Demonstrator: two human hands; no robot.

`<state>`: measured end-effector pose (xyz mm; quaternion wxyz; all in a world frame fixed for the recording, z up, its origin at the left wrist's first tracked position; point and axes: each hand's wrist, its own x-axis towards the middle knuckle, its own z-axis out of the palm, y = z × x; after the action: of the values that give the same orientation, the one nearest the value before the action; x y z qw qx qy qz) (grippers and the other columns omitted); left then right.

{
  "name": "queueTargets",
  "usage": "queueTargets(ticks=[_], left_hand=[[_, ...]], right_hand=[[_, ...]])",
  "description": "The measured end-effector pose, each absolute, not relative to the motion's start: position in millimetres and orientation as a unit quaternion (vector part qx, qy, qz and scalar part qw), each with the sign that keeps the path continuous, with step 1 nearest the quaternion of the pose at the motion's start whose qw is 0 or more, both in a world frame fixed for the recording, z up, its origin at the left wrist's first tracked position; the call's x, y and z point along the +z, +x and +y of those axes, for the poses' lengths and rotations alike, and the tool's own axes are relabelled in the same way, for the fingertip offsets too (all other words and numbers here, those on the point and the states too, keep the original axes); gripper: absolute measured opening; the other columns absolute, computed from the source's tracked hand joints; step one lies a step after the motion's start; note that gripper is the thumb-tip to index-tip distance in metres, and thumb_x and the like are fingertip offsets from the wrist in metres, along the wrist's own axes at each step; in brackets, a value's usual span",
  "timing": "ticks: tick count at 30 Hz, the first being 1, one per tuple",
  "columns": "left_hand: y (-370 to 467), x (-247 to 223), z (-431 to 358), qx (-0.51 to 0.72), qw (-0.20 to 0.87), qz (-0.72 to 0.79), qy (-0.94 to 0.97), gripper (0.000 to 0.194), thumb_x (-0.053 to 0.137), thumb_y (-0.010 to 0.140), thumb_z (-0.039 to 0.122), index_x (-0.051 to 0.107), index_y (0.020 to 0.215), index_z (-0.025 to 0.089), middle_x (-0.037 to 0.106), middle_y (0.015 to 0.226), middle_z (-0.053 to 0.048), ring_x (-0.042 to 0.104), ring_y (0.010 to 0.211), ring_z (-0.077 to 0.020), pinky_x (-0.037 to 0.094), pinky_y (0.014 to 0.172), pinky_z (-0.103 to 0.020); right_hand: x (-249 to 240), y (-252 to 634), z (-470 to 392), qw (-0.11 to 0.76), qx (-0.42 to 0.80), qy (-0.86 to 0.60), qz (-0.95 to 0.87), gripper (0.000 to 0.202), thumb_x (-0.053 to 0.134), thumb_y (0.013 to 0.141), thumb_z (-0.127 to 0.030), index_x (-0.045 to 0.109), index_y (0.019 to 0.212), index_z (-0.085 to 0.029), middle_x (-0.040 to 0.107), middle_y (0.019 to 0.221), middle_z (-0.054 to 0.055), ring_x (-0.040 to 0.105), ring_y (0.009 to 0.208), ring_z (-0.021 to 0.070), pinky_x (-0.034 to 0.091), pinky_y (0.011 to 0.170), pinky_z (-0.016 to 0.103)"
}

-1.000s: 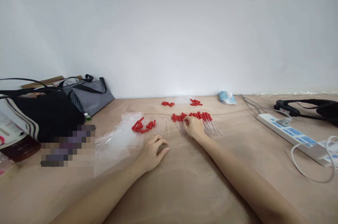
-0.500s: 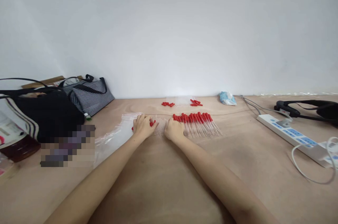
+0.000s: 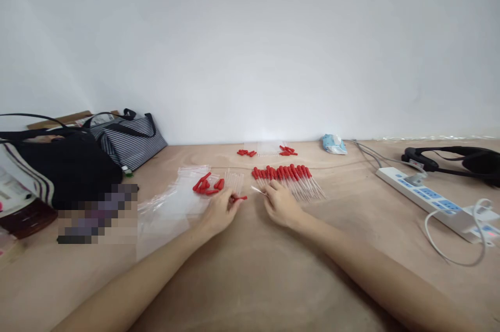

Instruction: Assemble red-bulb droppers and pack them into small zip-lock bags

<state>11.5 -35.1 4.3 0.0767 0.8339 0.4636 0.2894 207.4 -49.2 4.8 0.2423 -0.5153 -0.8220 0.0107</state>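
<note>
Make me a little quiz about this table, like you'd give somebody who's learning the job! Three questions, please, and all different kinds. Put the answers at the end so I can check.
1. True or false: the right hand is pinching a thin, pale tube.
2. What colour is the little bulb in the left hand?
A) blue
B) green
C) red
3. Fill the gap: the white power strip lies on the person's ____ side.

Key: 1. true; 2. C; 3. right
</note>
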Motion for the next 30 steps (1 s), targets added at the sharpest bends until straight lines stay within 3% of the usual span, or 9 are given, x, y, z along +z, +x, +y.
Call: queueTargets(ticks=[5, 9, 16, 26, 30], left_hand=[[20.7, -7.1, -60.3, 0.286, 0.142, 0.402, 0.858, 0.023, 0.042, 0.084, 0.018, 0.053, 0.105, 0.017, 0.057, 0.086, -0.003, 0.055, 0.076, -0.0153, 0.045, 0.07, -0.028], [23.7, -7.0, -63.5, 0.296, 0.163, 0.369, 0.866, 0.02, 0.04, 0.086, 0.018, 0.059, 0.094, 0.019, 0.055, 0.084, -0.003, 0.055, 0.078, -0.0143, 0.044, 0.073, -0.027], [23.5, -3.8, -65.3, 0.312, 0.203, 0.363, 0.855, 0.018, 0.041, 0.086, 0.019, 0.059, 0.091, 0.018, 0.059, 0.084, -0.003, 0.055, 0.079, -0.0149, 0.044, 0.072, -0.027], [25.4, -4.1, -68.7, 0.318, 0.211, 0.376, 0.844, 0.019, 0.044, 0.085, 0.025, 0.061, 0.083, 0.017, 0.057, 0.07, -0.001, 0.053, 0.062, -0.0119, 0.04, 0.057, -0.022], [26.8, -4.1, -71.4, 0.301, 0.197, 0.367, 0.858, 0.018, 0.046, 0.084, 0.023, 0.061, 0.079, 0.016, 0.055, 0.066, 0.0, 0.051, 0.059, -0.0111, 0.039, 0.056, -0.021]], right_hand=[[-14.5, 238.8, -70.6, 0.29, 0.033, -0.428, -0.856, 0.018, 0.039, 0.086, -0.019, 0.056, 0.092, -0.017, 0.056, 0.085, 0.006, 0.05, 0.078, 0.0146, 0.034, 0.072, 0.029], [-16.9, 235.4, -77.1, 0.299, 0.036, -0.404, -0.864, 0.018, 0.04, 0.086, -0.019, 0.057, 0.094, -0.017, 0.058, 0.085, 0.006, 0.052, 0.079, 0.0144, 0.032, 0.071, 0.029], [-12.2, 229.6, -78.6, 0.296, 0.028, -0.405, -0.865, 0.019, 0.042, 0.086, -0.019, 0.059, 0.091, -0.018, 0.06, 0.086, 0.005, 0.053, 0.079, 0.0135, 0.028, 0.072, 0.03], [-11.2, 224.7, -85.7, 0.3, 0.045, -0.375, -0.876, 0.021, 0.039, 0.086, -0.018, 0.059, 0.089, -0.018, 0.059, 0.076, 0.002, 0.048, 0.069, 0.0117, 0.023, 0.069, 0.029], [-10.4, 226.6, -84.6, 0.268, -0.027, -0.359, -0.893, 0.02, 0.039, 0.084, -0.016, 0.059, 0.084, -0.018, 0.058, 0.071, 0.0, 0.044, 0.061, 0.0107, 0.02, 0.068, 0.031]])
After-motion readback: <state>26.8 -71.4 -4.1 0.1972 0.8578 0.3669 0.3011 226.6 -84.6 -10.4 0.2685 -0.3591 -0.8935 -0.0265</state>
